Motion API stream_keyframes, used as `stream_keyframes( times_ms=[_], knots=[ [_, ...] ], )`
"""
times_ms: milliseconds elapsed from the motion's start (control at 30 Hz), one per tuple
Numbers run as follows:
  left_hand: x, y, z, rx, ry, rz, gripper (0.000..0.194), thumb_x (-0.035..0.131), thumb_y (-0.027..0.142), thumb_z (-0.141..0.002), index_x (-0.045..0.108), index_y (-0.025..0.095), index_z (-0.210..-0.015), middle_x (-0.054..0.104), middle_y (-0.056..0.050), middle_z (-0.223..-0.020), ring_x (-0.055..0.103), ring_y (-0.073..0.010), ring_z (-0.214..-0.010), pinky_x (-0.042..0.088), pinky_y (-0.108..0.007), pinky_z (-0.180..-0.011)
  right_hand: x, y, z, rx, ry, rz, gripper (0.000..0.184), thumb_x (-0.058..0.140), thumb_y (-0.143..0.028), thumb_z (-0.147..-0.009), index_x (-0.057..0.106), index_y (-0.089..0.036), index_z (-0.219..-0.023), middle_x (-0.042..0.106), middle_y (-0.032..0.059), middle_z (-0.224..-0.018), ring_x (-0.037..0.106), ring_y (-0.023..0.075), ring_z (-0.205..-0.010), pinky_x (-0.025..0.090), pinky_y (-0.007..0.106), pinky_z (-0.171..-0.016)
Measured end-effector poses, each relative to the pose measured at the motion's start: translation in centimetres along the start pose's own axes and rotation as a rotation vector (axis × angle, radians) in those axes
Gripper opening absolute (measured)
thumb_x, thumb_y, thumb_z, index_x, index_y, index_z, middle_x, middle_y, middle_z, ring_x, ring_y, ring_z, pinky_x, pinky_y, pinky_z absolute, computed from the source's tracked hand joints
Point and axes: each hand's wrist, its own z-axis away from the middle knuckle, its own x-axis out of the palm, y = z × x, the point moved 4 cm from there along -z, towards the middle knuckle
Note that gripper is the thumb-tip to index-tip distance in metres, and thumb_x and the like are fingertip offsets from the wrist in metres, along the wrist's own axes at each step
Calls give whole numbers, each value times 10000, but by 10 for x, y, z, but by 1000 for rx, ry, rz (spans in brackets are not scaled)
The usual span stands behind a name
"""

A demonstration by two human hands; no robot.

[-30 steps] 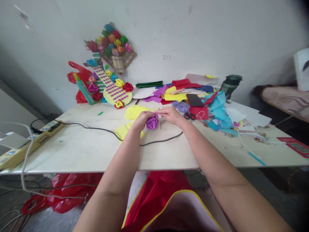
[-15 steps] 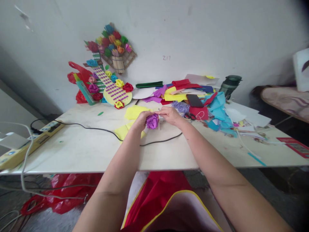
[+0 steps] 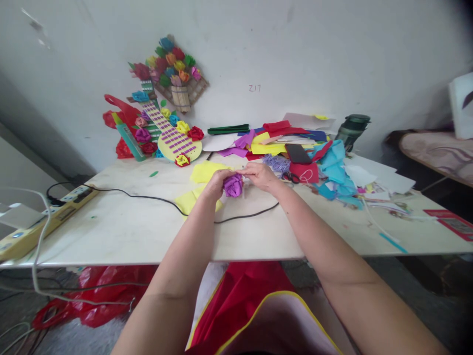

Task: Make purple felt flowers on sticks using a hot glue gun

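Note:
A purple crepe paper flower (image 3: 233, 186) is held above the middle of the table by my left hand (image 3: 219, 183), whose fingers are closed round its left and far side. My right hand (image 3: 259, 176) meets it from the right, its fingertips pressed together at the flower's far edge near my left fingertips. What lies between the right fingertips is too small to make out. Pieces of yellow crepe paper (image 3: 207, 171) lie just left of and behind my left hand. A black cable (image 3: 244, 216) crosses the table on the near side of the flower.
Paper-flower guitars (image 3: 173, 140) and a glue bottle (image 3: 129, 138) stand at the back left. Coloured paper (image 3: 277, 129), a phone (image 3: 297, 154), scissors (image 3: 290, 177) and blue crepe paper (image 3: 332, 162) lie right. A dark bottle (image 3: 353, 132) stands behind. A power strip (image 3: 48, 219) lies left.

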Motion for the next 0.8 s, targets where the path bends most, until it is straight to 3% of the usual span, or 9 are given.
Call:
stream_keyframes(
  times_ms=[233, 567, 800],
  knots=[
    [1, 1, 2, 26, -13, -33, 174, 678, 277, -573, 579, 137, -545, 535, 13, -490, 453, -88, -446, 328, -239, -470, -2, -5, 1, 35, -21, -7, 316, 549, -112, -874, 769, -242, -1061, 692, 49, -843, 602, 137, -750, 432, 237, -680],
    [5, 6, 5, 52, -40, -35, 195, 697, 292, -570, 593, 130, -547, 562, -5, -501, 492, -96, -455, 362, -233, -479, -2, -12, 0, 59, 106, 10, 238, 576, -239, -895, 777, -251, -1022, 757, 44, -972, 664, 172, -863, 461, 262, -734],
    [8, 9, 6, 70, -51, -47, 170, 687, 287, -567, 626, 128, -560, 601, -16, -526, 525, -108, -488, 392, -232, -497, -2, -13, -1, 93, 121, 71, 225, 578, -268, -891, 781, -257, -989, 770, 37, -999, 683, 187, -889, 471, 275, -724]
  ],
)
